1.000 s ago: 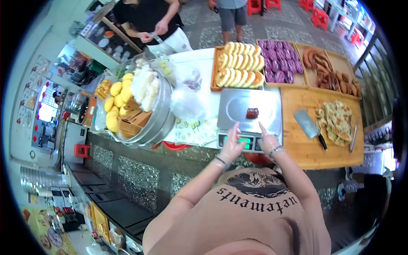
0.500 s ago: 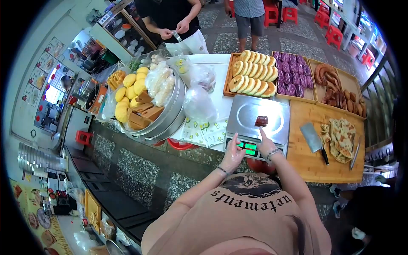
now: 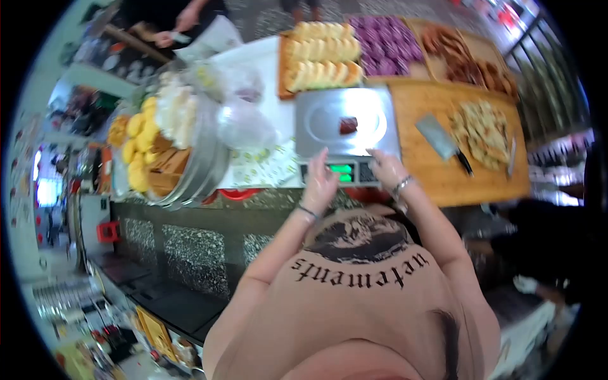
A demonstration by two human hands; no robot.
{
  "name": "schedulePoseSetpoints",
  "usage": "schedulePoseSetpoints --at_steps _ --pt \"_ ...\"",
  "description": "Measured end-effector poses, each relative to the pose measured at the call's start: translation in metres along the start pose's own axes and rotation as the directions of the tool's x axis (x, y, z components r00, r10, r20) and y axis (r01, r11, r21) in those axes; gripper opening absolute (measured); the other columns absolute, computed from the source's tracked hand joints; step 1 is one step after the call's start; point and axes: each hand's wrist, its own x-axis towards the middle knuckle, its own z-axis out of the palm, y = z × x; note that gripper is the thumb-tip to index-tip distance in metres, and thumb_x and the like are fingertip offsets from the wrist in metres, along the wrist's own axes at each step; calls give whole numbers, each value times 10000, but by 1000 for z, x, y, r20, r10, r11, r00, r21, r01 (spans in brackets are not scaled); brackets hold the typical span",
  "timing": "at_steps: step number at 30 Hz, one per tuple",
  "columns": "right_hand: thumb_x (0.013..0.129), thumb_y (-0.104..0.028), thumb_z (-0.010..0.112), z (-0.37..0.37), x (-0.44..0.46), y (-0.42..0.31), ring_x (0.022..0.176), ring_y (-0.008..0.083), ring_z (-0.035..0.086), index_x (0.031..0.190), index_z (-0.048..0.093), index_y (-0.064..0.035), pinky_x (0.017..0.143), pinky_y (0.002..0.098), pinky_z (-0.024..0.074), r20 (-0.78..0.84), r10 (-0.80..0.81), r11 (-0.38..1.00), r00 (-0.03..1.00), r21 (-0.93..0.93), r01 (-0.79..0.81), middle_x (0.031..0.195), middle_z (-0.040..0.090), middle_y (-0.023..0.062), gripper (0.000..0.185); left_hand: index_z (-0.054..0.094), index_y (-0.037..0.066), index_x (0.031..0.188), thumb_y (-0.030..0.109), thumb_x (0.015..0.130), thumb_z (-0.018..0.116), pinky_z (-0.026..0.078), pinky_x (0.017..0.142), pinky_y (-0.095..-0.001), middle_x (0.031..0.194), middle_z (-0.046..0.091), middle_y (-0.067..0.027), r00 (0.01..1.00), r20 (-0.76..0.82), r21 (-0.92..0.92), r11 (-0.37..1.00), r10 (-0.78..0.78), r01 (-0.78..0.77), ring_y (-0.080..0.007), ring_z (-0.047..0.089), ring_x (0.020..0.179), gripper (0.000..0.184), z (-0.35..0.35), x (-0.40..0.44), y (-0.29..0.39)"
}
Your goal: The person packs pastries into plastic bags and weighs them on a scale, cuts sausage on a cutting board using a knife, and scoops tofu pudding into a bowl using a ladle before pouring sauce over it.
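A small dark reddish-brown piece of food (image 3: pixel 348 125) lies alone on the steel pan of a digital scale (image 3: pixel 373 140). My left hand (image 3: pixel 322 183) is at the scale's front left, its fingers stretched up beside the lit green display (image 3: pixel 342 172). At the front right corner my right hand (image 3: pixel 388 170) is open, its fingers pointing in over the pan's near edge. Both hands have nothing in them and stay apart from the piece. Whether the fingertips touch the scale I cannot tell.
Behind the scale stand trays of pale round buns (image 3: pixel 323 52), purple wrapped pieces (image 3: pixel 385 47) and brown meats (image 3: pixel 446 54). A cleaver (image 3: pixel 438 138) and flatbread pieces (image 3: pixel 481 133) lie on the wooden board (image 3: pixel 418 183). At left is a big steamer (image 3: pixel 206 158); a person (image 3: pixel 174 22) stands beyond.
My view has shifted, so the counter sits higher and further left. My right hand has drawn back from beside the dark piece towards the scale's front edge. The piece stays on the pan.
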Motion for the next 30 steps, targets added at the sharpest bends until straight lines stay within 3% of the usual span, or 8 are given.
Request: schedulePoseSetpoints --at_steps 4,8,12,17,19,23,26,30 --pt "881 -238 572 -59 -44 50 721 366 635 853 666 11 686 396 507 -231 422 906 877 135 -401 785 655 222 268 604 99 1115 76 777 643 473 911 -403 1147 556 -151 967 122 165 956 222 -241 -331 565 1068 341 25 74 -7" --pt "847 -281 629 -102 -84 159 892 343 626 993 653 -34 812 418 490 -415 476 807 776 -146 -573 919 657 202 288 537 59 1160 142 760 649 464 924 -450 1172 557 -163 933 254 494 795 255 -351 -362 555 1065 424 68 133 -17" --pt "814 -307 675 -125 -79 218 1053 336 574 1101 596 -85 904 446 459 -552 397 744 733 -274 -610 1091 621 177 372 515 57 1224 174 770 662 483 896 -430 1157 578 -155 907 421 636 707 18 -309 -338 575 1037 492 87 157 -41" --pt "783 -323 711 -148 -31 264 1038 344 581 1089 603 -76 897 448 464 -300 406 771 863 -394 -500 1083 628 174 408 564 44 1120 117 754 671 488 853 -424 1081 603 -157 971 237 652 736 34 -185 -323 593 971 388 114 148 13" --pt "774 -326 718 -154 -17 275 1011 343 594 1079 615 -78 885 444 471 -180 452 757 874 -440 -483 1058 636 178 407 582 36 1047 104 746 670 494 811 -418 964 627 -165 905 420 338 938 -72 -82 -322 614 903 320 149 125 67" --pt "815 -289 668 -171 -17 289 764 296 647 967 638 -22 693 390 515 85 420 906 904 -97 -412 866 667 166 309 569 30 940 101 742 672 491 757 -433 864 630 -161 797 602 216 971 -49 -103 -360 608 832 235 260 86 92" --pt "844 -240 589 -179 -33 291 571 156 577 1046 599 -38 541 325 478 523 506 630 686 320 -708 768 619 84 286 561 43 1004 113 755 680 480 813 -437 947 610 -164 829 551 276 958 -94 -75 -366 589 897 285 323 97 80" --pt "839 -170 565 -189 -64 281 629 229 624 1124 567 -38 591 356 501 224 540 706 811 404 -582 796 637 135 314 556 62 1076 134 747 711 456 888 -449 1082 569 -162 911 402 387 919 -92 -78 -376 554 1010 370 351 92 60"
